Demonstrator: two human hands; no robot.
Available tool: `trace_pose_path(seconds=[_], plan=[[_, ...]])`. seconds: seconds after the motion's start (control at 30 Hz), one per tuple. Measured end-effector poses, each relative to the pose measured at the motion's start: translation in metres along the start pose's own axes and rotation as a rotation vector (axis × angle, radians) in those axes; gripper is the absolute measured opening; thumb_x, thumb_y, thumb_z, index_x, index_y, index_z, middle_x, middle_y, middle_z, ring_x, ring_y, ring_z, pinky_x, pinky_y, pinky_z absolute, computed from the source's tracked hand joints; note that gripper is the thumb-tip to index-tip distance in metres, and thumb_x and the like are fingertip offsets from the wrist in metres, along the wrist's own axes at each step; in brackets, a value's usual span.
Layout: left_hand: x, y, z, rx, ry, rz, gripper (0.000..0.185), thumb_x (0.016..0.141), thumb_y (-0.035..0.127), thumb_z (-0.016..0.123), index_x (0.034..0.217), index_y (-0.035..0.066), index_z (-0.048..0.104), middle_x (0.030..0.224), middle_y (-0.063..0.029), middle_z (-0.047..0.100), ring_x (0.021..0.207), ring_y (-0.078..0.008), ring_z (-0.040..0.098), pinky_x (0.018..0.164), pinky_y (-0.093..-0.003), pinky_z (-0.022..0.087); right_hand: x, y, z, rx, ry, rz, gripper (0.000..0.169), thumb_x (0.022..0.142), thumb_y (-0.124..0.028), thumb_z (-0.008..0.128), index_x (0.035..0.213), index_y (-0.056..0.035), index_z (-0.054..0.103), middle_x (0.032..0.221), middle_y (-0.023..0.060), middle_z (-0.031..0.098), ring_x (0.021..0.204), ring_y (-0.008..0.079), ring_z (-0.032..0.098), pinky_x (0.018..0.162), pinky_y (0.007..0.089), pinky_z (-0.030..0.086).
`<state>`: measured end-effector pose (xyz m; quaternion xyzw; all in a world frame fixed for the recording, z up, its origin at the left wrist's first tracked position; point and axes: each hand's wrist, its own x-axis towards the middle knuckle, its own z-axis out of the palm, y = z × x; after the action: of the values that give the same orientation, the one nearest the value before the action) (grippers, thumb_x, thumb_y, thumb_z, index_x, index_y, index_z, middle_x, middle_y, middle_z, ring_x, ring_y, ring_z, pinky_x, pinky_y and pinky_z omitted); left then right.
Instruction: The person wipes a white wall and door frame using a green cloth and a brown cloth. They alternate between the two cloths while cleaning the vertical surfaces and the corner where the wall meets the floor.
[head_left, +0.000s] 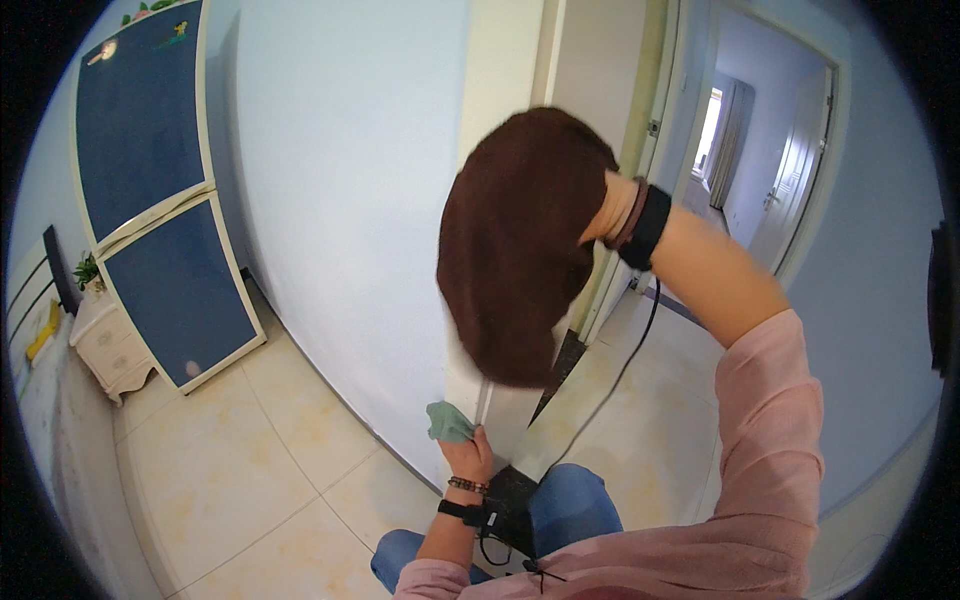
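Observation:
A dark brown cloth (525, 247) hangs over my raised right hand (606, 208) in front of the white door frame (502, 45). Only the heel of that hand and the wrist show; the cloth hides the fingers that carry it. Lower down, my left hand (469, 456) grips a crumpled green cloth (450, 422) against the lower part of the frame. The green cloth's edge sticks out past the fingers, close to the light blue wall (345, 187). Both wrists wear black bands, and a thin black cable (626, 375) runs down from the right one.
My bent knees in jeans (574, 499) are beside a dark threshold strip (514, 517). Tiled floor (247, 480) spreads left toward a blue-panelled cabinet (180, 285), a small white nightstand (112, 337) and a bed (56, 420). At right, a doorway leads to a room with a white door (795, 180).

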<state>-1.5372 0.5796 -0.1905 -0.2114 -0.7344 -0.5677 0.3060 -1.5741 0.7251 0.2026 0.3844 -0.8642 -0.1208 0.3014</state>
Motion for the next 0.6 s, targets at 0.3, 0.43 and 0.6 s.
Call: trace_pose_path(seconds=[0.3,0.43,0.6], plan=[[0.002,0.006,-0.003,0.07,0.006,0.041,0.04,0.069,0.01,0.049,0.103,-0.009,0.04,0.101,-0.027,0.041,0.097,-0.044,0.035,0.086,-0.0474,0.025,0.029,0.006,-0.025,-0.068,0.313,-0.045,0.05,0.072,-0.03,0.058,0.116,-0.0119,0.042,0.121,0.0096,0.039,0.113,0.0252,0.033,0.098,0.0361,0.022],[0.005,0.005,-0.008,0.088,0.019,0.076,0.038,0.069,0.01,0.049,0.102,-0.009,0.041,0.099,-0.0266,0.042,0.096,-0.0437,0.035,0.085,-0.0468,0.026,-0.022,-0.028,0.037,0.546,-0.09,-0.001,0.074,0.063,-0.043,0.065,0.122,-0.0131,0.034,0.126,0.0102,0.033,0.117,0.0265,0.028,0.099,0.036,0.019],[0.01,0.008,-0.006,0.103,0.064,0.124,0.029,0.067,0.011,0.049,0.089,-0.007,0.044,0.085,-0.0231,0.044,0.084,-0.0419,0.038,0.079,-0.0456,0.029,-0.01,-0.019,-0.004,0.56,-0.156,0.107,0.058,0.073,-0.035,0.056,0.122,-0.0133,0.035,0.125,0.0088,0.034,0.116,0.0255,0.029,0.099,0.0363,0.02]])
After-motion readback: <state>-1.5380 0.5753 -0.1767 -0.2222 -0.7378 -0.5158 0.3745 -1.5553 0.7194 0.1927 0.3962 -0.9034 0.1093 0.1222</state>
